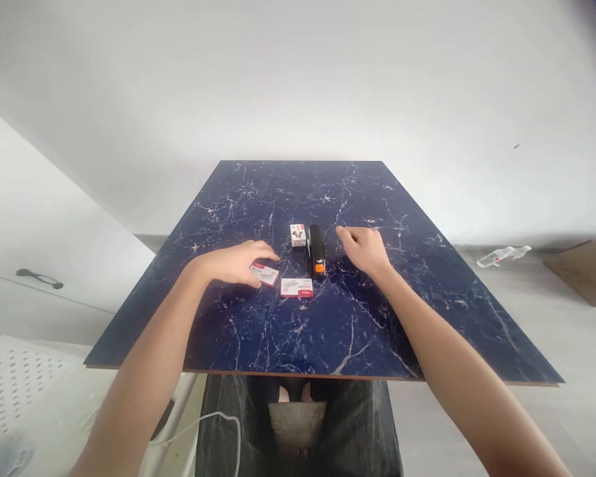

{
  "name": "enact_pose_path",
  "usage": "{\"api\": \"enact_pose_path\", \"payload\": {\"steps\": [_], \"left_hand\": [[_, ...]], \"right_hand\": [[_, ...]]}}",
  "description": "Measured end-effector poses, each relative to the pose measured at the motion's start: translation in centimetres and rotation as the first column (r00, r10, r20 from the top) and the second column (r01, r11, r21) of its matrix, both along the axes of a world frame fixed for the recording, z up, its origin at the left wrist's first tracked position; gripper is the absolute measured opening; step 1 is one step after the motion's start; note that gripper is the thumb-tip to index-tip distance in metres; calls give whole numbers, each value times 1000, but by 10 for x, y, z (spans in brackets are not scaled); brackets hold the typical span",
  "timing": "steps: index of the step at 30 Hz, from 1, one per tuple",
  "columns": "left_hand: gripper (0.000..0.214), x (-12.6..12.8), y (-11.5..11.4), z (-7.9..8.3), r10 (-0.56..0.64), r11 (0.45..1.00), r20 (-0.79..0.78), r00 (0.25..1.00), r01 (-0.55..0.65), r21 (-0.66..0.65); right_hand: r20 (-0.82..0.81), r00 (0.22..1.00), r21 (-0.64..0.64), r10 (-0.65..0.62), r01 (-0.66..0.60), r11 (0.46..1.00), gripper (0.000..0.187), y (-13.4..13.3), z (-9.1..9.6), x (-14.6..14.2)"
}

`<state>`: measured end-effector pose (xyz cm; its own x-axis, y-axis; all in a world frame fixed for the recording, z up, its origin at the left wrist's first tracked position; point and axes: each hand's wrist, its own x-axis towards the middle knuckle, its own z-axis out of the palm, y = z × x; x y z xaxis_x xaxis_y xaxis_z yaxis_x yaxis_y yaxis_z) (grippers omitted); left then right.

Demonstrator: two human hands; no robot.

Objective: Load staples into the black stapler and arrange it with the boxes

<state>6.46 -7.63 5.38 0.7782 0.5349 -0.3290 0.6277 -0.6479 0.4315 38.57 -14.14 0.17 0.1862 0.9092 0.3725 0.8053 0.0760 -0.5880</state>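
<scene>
Red and white, a flat box (267,273) lies beneath the person's left hand (238,262), between eight and nine o'clock from the black stapler (316,248). Thumb and fingertips stand apart about this box; whether they grip it cannot be told. At three o'clock, just apart from the stapler, the right hand (366,249) rests curled into a loose fist, its inside hidden. Between the hands, the stapler lies lengthwise from twelve to six, its orange part towards six. At seven o'clock lies a second flat box (297,287), while a small white box (297,236) sits at ten, just beside the stapler. All are on a dark blue marbled table (298,331). Beyond it, on the floor towards three o'clock, lie a clear bottle (503,256) and a cardboard box (583,271); a dark handle (40,278) shows at nine, and a white cable (218,415) at seven.
</scene>
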Motion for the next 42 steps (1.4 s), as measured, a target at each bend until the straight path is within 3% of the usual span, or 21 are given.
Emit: {"api": "enact_pose_path", "payload": {"steps": [4, 8, 17, 25, 28, 32, 34, 38, 42], "left_hand": [[61, -3, 3, 0, 96, 995, 50, 994, -94, -36], [58, 10, -7, 2, 152, 988, 211, 966, -154, -5], [54, 51, -41, -17, -121, 987, 312, 942, 79, 143], [53, 48, -35, -20, -134, 989, 281, 950, 112, 93], [56, 44, -29, -21, -84, 993, 251, 964, 60, 100], [54, 44, -26, -27, 65, 973, 266, 962, -120, 199], [57, 47, -28, -29, 80, 969, 287, 955, -141, 200], [76, 50, -33, -27, 18, 995, 335, 942, -49, 83], [87, 45, -28, -25, 44, 999, 361, 932, -39, -23]], "right_hand": [[7, 1000, -21, 28, -28, 999, 59, 0, 0, -3], [12, 1000, -38, 21, -21, 999, 59, 0, 0, -3], [42, 997, -59, 65, -62, 996, 57, 0, -1, -6], [43, 996, -64, 75, -72, 995, 57, -1, -1, -5], [50, 996, -64, 75, -71, 995, 56, -1, 0, -5], [58, 995, -63, 82, -78, 995, 56, -2, 1, -8], [61, 989, -71, 134, -130, 989, 54, -3, 1, -9], [29, 946, -105, 322, -317, 942, 48, -5, 4, -9], [-52, 915, -202, 399, -401, 894, 43, -7, 9, -7]]}}
